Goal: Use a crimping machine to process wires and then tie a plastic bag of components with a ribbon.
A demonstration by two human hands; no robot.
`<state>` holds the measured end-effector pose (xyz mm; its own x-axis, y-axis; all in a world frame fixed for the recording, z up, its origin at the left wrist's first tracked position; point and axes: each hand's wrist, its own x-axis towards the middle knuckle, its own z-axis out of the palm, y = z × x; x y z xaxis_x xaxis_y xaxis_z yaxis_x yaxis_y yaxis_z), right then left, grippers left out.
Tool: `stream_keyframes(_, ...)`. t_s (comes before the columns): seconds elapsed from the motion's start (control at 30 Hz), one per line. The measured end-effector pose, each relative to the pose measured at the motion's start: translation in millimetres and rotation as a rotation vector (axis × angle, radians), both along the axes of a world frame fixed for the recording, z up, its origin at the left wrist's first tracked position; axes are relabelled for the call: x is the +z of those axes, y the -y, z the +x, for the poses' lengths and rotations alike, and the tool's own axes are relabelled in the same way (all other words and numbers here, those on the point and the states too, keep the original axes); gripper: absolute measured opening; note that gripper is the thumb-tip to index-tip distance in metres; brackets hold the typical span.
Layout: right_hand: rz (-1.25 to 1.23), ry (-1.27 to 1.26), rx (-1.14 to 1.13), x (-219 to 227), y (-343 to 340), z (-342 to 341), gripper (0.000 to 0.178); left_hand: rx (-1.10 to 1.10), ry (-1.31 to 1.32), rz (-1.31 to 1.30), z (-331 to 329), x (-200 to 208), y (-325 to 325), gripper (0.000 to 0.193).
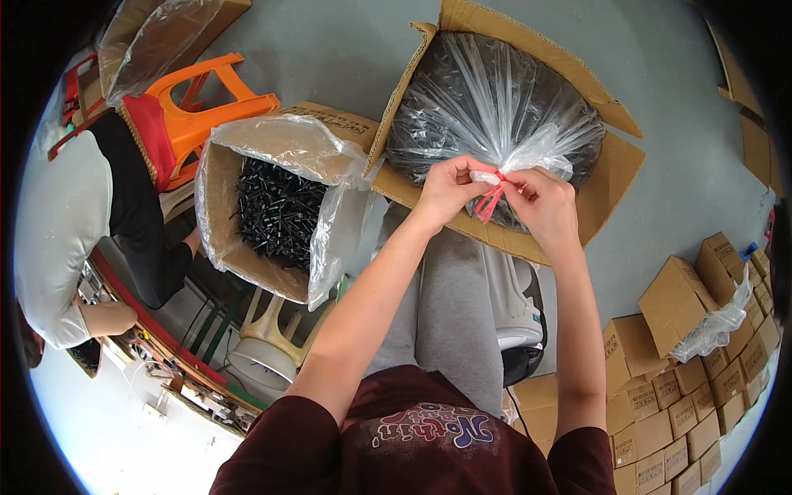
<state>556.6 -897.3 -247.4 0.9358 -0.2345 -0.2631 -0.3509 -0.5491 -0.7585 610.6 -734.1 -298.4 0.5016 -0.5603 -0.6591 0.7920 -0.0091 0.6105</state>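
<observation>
A large clear plastic bag (462, 99) with dark contents fills an open cardboard box (612, 177) in front of me. Its top is gathered into a neck, with a red plastic tie (488, 204) around it. My left hand (450, 188) pinches the tie and the gathered plastic from the left. From the right, my right hand (542, 198) pinches the other side of the tie, its fingers curled. Both hands meet close together over the near side of the box, and the loose red ends hang down between them.
To the left stands a plastic-lined box (223, 235) of small black parts (276, 214). An orange stool (216, 103) is behind it, and another person (66, 214) sits at a workbench at far left. Stacked cartons (676, 412) fill the lower right.
</observation>
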Motion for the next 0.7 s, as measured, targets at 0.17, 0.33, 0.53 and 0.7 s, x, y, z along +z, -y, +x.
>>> stream_keyframes(0.17, -0.22, -0.054, 0.109, -3.7, -8.7, 0.4, 0.012, 0.011, 0.032, 0.048, -3.2, -2.1, 1.1, 0.02)
stream_keyframes(0.33, -0.023, -0.083, -0.059, -6.2, -8.0, 1.4, 0.01, -0.062, 0.186, 0.126, -2.1, 1.5, 6.3, 0.017)
stream_keyframes(0.53, 0.455, -0.171, -0.34, -30.0, 0.4, -5.4, 0.007, -0.097, 0.247, 0.269, -1.3, 4.3, 9.8, 0.016)
stream_keyframes(0.7, 0.817, -0.354, -0.448, -34.3, 13.5, -2.9, 0.007, -0.097, 0.153, 0.226, 1.7, -1.8, 9.8, 0.02)
